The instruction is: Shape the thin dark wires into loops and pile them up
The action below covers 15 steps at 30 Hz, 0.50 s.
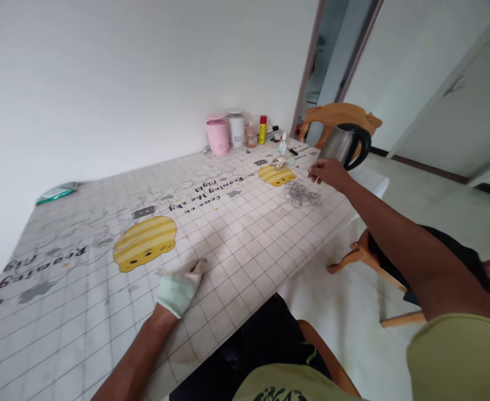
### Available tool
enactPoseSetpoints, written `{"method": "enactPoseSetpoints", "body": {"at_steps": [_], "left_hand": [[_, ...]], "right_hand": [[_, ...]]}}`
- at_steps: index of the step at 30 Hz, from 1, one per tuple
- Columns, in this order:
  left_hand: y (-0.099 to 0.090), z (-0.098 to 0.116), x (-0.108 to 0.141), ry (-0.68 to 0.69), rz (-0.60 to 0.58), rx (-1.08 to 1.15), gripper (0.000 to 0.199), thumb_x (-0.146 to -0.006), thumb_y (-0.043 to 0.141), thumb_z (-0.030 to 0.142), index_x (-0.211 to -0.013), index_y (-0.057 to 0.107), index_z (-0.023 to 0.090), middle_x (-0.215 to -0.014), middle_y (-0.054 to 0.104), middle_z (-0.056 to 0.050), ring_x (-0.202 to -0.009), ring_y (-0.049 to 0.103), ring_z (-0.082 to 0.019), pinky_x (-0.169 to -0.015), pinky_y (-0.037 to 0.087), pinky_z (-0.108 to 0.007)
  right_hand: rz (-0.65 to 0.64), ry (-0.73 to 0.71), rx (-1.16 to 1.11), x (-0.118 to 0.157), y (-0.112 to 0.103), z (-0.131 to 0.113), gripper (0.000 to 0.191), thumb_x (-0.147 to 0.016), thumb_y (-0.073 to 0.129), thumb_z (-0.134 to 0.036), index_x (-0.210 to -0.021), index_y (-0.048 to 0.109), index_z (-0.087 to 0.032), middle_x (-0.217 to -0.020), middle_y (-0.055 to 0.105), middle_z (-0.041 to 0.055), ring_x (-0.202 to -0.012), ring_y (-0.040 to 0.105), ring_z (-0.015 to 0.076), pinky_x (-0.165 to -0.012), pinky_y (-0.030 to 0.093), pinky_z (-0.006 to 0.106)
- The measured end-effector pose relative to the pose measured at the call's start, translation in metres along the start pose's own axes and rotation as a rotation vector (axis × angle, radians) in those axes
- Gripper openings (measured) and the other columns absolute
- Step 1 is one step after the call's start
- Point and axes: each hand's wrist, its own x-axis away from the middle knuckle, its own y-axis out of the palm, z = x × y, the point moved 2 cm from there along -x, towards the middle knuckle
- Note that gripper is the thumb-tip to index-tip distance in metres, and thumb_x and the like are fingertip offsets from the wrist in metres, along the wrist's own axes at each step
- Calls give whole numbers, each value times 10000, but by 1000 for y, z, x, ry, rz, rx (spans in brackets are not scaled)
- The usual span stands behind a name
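Observation:
My left hand (182,287) wears a white glove with a pale green cuff and rests on the patterned tablecloth (236,262). Its fingers are curled under, and I see nothing in them. My bare right hand (330,172) is over the table's right end, with fingers bent together; whatever may be between them is hidden. Just left of and below it lies a loose tangle of thin grey wire (301,194), like a pulled-apart steel scourer. A steel kettle (335,146) with a black handle stands right behind the right hand. Farther back lies another glove (284,161), crumpled.
Along the wall stand a pink canister (217,135), a white canister (236,129), a pinkish bottle (251,135), a yellow can with red cap (262,131) and a small clear bottle (282,143). A green-edged packet (57,192) lies far left. Wooden chairs (339,113) flank the right end.

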Motion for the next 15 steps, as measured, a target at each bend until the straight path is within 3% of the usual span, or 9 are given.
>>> {"method": "enactPoseSetpoints", "body": {"at_steps": [4,6,12,15], "left_hand": [[-6,0,-3,-284,147,272,356,-1002,476,366,-1210,755,291,-957,816,15,-889,756,-188,-871,568,-288],[-9,0,-3,-364,196,390,372,-995,503,400,-1256,734,267,-1018,813,-3,-912,755,-194,-930,564,-316],[-25,1,-4,-309,353,591,484,-952,593,357,-1395,629,166,-1238,761,-91,-1110,706,-225,-1049,523,-379],[-31,3,-6,-289,276,752,496,-937,614,346,-1395,635,155,-1284,745,-112,-1149,696,-226,-1042,524,-359]], "right_hand": [[-288,-268,20,32,65,-60,144,-884,744,-313,-823,724,-184,-747,742,43,-625,642,136,-548,491,233],[-409,-341,-15,51,96,-90,176,-887,734,-356,-849,730,-184,-796,754,55,-666,660,152,-574,499,254],[-613,-475,22,95,165,-153,149,-891,700,-349,-861,728,-206,-774,732,29,-683,659,170,-601,445,289],[-715,-618,61,110,192,-170,112,-891,679,-322,-846,724,-229,-728,699,-7,-650,611,155,-599,406,290]]}}
